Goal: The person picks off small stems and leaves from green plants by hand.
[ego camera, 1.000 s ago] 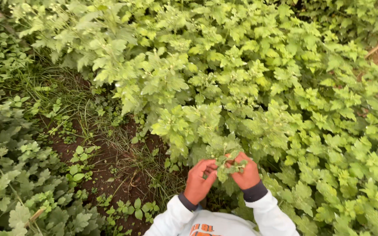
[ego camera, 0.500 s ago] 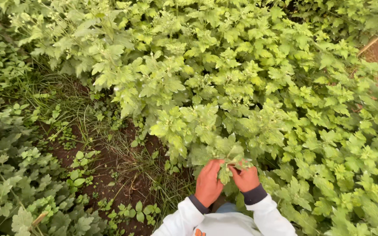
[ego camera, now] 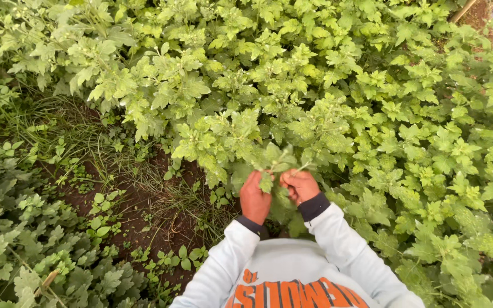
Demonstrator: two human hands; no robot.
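Nearest to the camera, a pale grey sweatshirt [ego camera: 292, 274] with orange print on the chest was seen from above, and its two sleeves were brought forward and inward so that the wrists met in front of the body. Dark cuffs [ego camera: 314, 206] were visible at the wrists.

Just beyond the cuffs, the left hand [ego camera: 255, 198] and the right hand [ego camera: 300, 186] were held close together, almost touching, with the backs turned up toward the camera. The fingers of both hands were curled closed around a small bunch of leafy stems [ego camera: 278, 165], which rose between the hands at the near edge of the plant bed. The stems appeared to be pinched from two sides, probably so that the shoot was kept steady by one hand while it was worked by the other; whether it was already detached could not be told, since the fingertips were hidden by leaves.

To the left of the hands, a strip of bare dark soil [ego camera: 144, 211] with thin grass [ego camera: 115, 165] and small weeds was seen, and darker low plants [ego camera: 24, 268] were found at the near left.

Farther away, the whole middle and right of the view were filled by a dense bed of light green lobed-leaf plants [ego camera: 326, 74]. At the far right corner, a patch of brown ground [ego camera: 489, 12] was noticed.
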